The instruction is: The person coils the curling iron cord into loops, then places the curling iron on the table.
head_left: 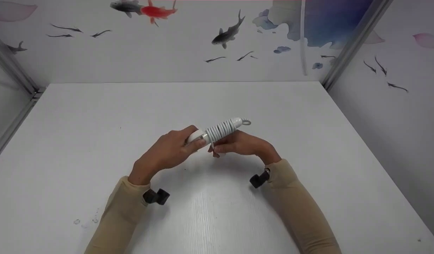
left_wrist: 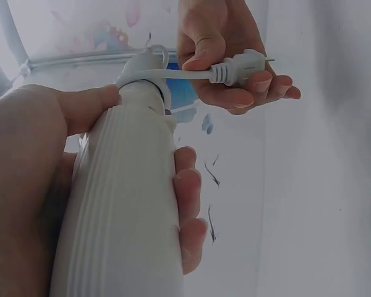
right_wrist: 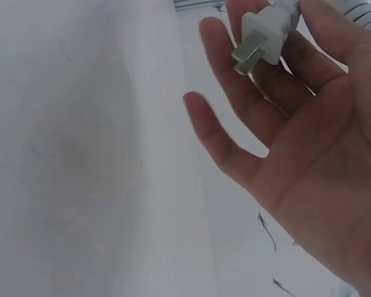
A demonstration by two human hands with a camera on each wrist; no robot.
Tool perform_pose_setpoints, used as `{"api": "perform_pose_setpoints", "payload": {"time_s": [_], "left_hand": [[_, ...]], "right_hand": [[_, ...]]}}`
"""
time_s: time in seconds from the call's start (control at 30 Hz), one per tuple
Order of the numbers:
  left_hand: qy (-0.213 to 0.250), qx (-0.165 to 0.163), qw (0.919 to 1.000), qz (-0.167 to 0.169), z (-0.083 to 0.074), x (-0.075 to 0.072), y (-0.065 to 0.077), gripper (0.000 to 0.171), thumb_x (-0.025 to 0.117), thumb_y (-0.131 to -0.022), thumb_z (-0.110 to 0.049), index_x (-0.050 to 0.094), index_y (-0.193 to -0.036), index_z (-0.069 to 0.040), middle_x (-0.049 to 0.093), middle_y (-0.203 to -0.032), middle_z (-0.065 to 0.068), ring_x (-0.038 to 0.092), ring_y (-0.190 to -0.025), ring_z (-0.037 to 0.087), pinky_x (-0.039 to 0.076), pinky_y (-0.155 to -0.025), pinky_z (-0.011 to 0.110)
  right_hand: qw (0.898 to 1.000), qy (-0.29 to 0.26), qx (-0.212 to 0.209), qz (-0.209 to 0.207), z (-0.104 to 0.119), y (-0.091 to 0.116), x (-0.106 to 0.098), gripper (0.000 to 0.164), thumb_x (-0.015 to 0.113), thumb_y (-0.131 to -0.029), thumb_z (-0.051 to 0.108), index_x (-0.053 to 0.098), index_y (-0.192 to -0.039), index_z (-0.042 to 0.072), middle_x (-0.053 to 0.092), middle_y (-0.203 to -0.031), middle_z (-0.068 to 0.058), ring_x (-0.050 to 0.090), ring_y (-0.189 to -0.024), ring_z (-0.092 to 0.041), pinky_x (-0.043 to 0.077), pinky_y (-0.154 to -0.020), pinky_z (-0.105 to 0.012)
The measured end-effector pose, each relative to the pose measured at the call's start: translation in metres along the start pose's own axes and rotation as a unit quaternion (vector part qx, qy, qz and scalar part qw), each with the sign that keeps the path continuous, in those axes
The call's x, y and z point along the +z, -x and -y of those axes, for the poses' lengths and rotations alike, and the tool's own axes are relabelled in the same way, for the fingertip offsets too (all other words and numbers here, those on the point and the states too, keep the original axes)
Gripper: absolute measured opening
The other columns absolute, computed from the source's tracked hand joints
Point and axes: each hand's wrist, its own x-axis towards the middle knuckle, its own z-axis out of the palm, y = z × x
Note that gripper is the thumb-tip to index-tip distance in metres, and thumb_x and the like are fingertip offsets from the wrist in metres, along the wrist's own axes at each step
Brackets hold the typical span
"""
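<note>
A white handheld appliance (left_wrist: 127, 204) with a ribbed body fills the middle of the left wrist view; its exact kind cannot be told. My left hand (head_left: 169, 150) grips that body, thumb along one side and fingers round the other. White cord (head_left: 220, 131) is wound in several tight turns about the narrower part, with a small loop at the far tip. From the coil a short length of cord runs to a two-pin plug (right_wrist: 269, 31). My right hand (head_left: 243, 143) pinches the plug end between thumb and fingers, just below the coil, while its outer fingers spread apart.
Both hands are above a white table (head_left: 79, 141). A white wall panel (head_left: 188, 56) painted with fish stands behind it, and metal posts (head_left: 358, 42) rise at the back corners. Small dark cameras (head_left: 157, 196) are strapped at both wrists.
</note>
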Motion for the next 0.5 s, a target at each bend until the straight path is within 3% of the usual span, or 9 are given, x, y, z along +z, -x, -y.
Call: {"api": "perform_pose_setpoints", "payload": {"time_s": [0.23,0.4,0.5], "left_hand": [[0.011,0.031,0.9988,0.037,0.0035,-0.0037,0.0032,0.034,0.051,-0.102,-0.048,0.057,-0.121,-0.020,0.061,-0.091,0.000,0.051,-0.077,0.016,0.042,-0.071,0.033],[0.006,0.035,0.9957,0.086,0.0061,-0.0040,0.0040,0.031,0.056,-0.100,-0.048,0.059,-0.122,-0.027,0.063,-0.094,-0.004,0.054,-0.080,0.015,0.043,-0.073,0.034],[0.000,0.039,0.9928,0.113,0.0068,-0.0035,0.0043,0.030,0.058,-0.099,-0.049,0.061,-0.123,-0.031,0.063,-0.094,-0.006,0.055,-0.080,0.014,0.044,-0.075,0.034]], "right_hand": [[0.995,0.026,0.085,-0.049,-0.0024,0.0035,-0.0018,0.023,0.078,-0.087,0.022,0.070,-0.105,0.011,0.068,-0.089,0.006,0.061,-0.080,-0.013,0.053,-0.079,-0.037],[0.999,0.038,0.026,-0.013,-0.0022,0.0020,-0.0029,0.019,0.075,-0.087,0.013,0.072,-0.104,0.005,0.066,-0.087,0.006,0.055,-0.076,-0.012,0.050,-0.073,-0.030],[0.999,0.043,0.021,0.008,-0.0052,0.0012,-0.0035,0.019,0.072,-0.090,0.014,0.074,-0.109,0.009,0.070,-0.096,0.004,0.059,-0.083,-0.011,0.050,-0.078,-0.025]]}}
